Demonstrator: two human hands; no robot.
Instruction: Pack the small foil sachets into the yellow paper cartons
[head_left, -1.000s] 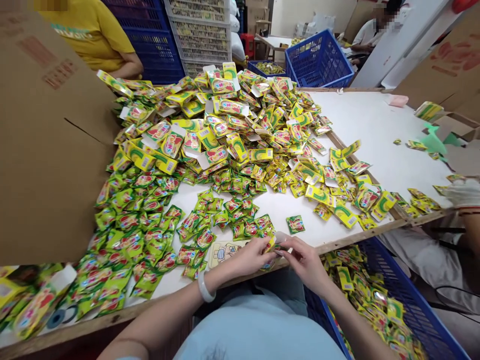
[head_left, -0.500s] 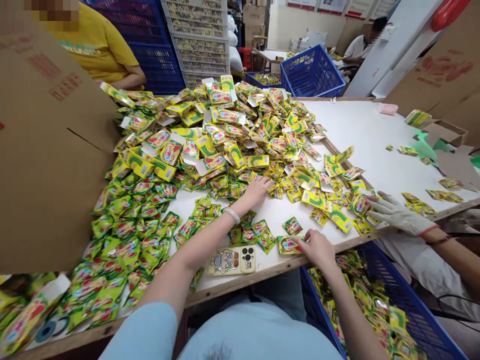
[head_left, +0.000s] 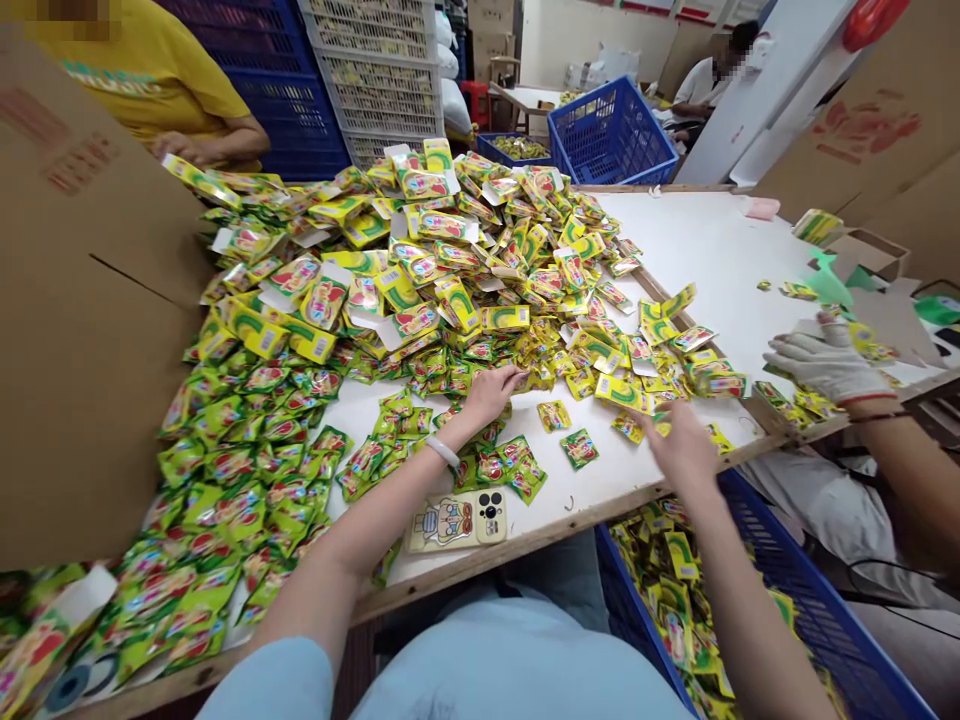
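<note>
A big heap of yellow and green sachets [head_left: 450, 280] covers the white table [head_left: 712, 250]. My left hand [head_left: 491, 392] reaches to the heap's near edge, fingers stretched out, tips resting on small sachets there. My right hand [head_left: 679, 445] hovers over the table's front edge beside flat yellow packets [head_left: 634, 395]; its fingers are smeared by motion. Two loose sachets [head_left: 579, 447] lie on bare table between my hands. A phone in a cartoon case [head_left: 457, 520] lies by my left forearm.
A blue crate [head_left: 832, 620] holding packets stands below the table at my right. A co-worker's gloved hand [head_left: 829, 360] holds packets at the right edge. A cardboard sheet [head_left: 90, 350] stands on the left. A person in yellow [head_left: 150, 90] sits behind; blue crates [head_left: 611, 130] stand at the back.
My hands left the packet held over the phone and moved apart. The left went to the heap and drew back a little; the right set a packet down, then rose toward the yellow packets.
</note>
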